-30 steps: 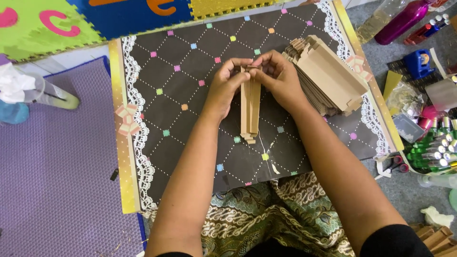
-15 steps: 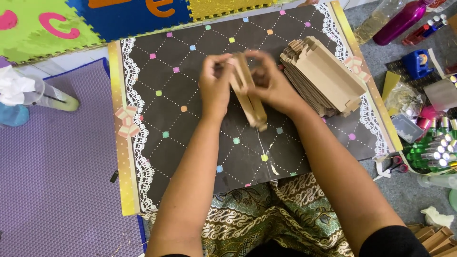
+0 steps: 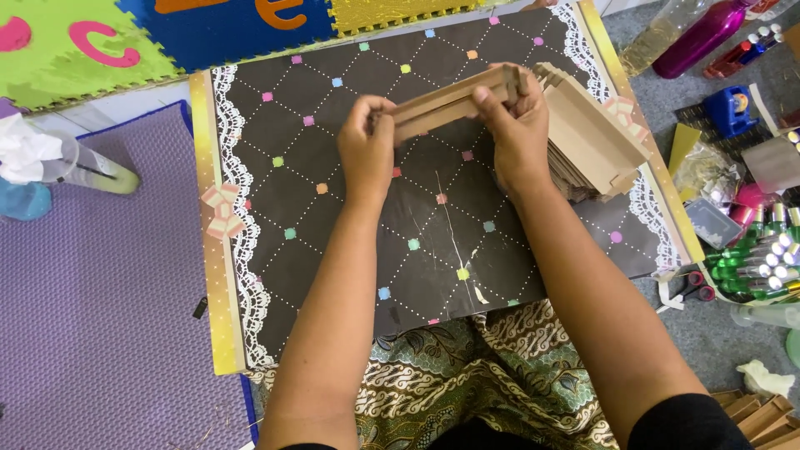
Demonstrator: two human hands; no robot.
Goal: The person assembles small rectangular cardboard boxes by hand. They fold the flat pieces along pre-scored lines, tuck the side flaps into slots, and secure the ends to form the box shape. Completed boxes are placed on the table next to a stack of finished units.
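Note:
Both hands hold a flat brown cardboard piece level above a black board with coloured squares and lace edging. My left hand grips its left end, and my right hand grips its right end. The piece lies roughly horizontal, tilted up slightly to the right. Just right of my right hand a stack of similar folded brown cardboard pieces rests on the board.
A purple mat lies at the left with a clear cup holding white tissue. Colourful foam tiles are at the back. At the right sit several green-capped bottles, a pink bottle, a blue tape dispenser and more cardboard pieces.
The cardboard piece stood upright on the board a second ago. Both hands have lifted it and turned it to lie horizontal, farther from me.

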